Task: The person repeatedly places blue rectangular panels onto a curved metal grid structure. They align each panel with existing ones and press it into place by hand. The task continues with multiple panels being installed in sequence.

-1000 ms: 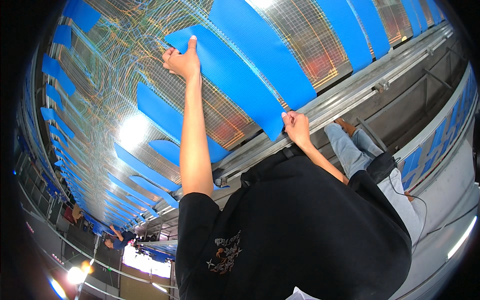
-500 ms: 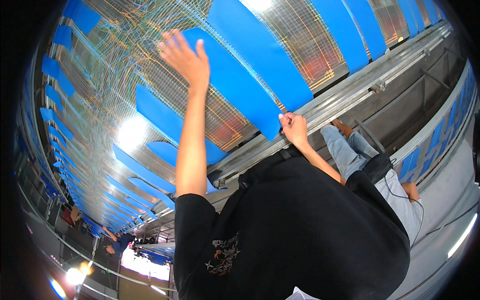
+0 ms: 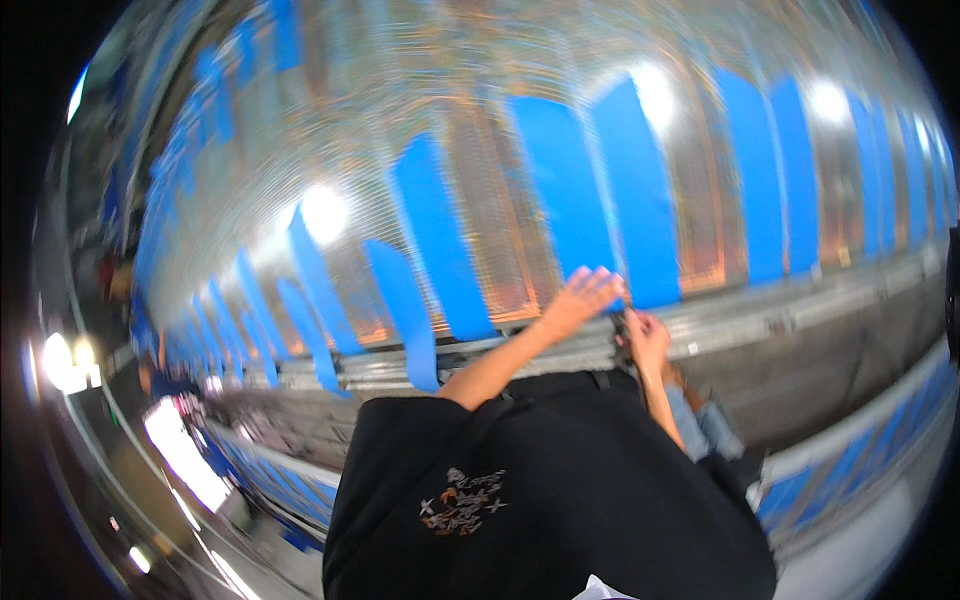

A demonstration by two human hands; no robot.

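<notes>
A long panel (image 3: 490,200) with a fine grid of orange and pale lines stretches in front of me, with wide blue strips laid across it. My left hand (image 3: 588,294) lies with fingers stretched out on the near end of a blue strip (image 3: 565,190), by the panel's front edge. Just to its right, my right hand (image 3: 648,338) is closed in a pinch at the edge, below the adjoining blue strip (image 3: 638,190). Something small and dark shows at its fingertips, too blurred to name.
A metal rail (image 3: 740,312) runs along the panel's near edge. To the left, a loose blue strip (image 3: 405,310) hangs over it. A person in light jeans (image 3: 705,420) is close by at lower right. Another person (image 3: 170,378) is at the far left.
My left hand has come back from farther up the panel to the near edge, beside my right hand. The view has turned, and the right hand stays at the edge.
</notes>
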